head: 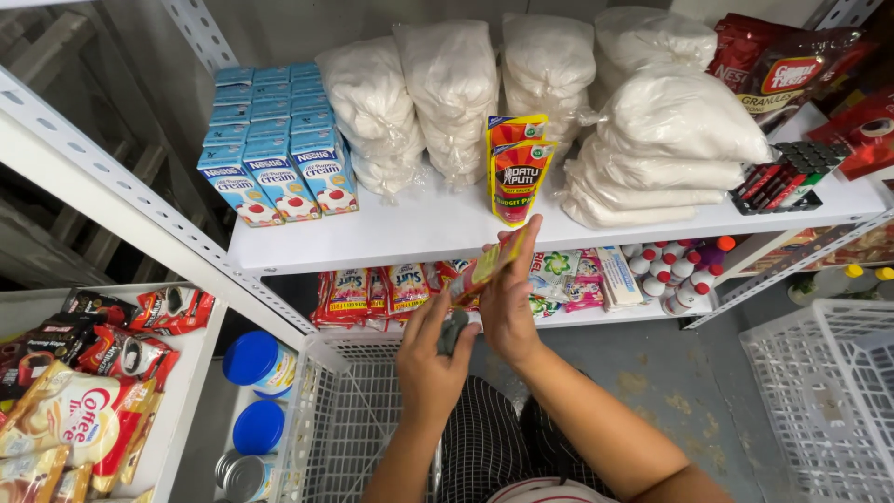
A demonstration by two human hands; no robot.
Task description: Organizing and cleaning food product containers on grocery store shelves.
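Note:
My right hand (507, 303) holds a slim yellow-and-red sauce pouch (484, 267) up in front of the white shelf (428, 237), its fingers closed on the pouch's edge. My left hand (430, 359) sits just below and left of it, fingers closed around a small dark grey thing (453, 331) that I cannot identify. Two more red-and-yellow sauce pouches (517, 168) stand upright on the shelf straight above my hands.
Blue cream cartons (275, 149) stand at the shelf's left, white bagged goods (559, 93) across the back, a black tray of small bottles (787, 177) at right. White mesh baskets (340, 424) (829, 391) flank me. Coffee sachets (74, 391) fill a left bin.

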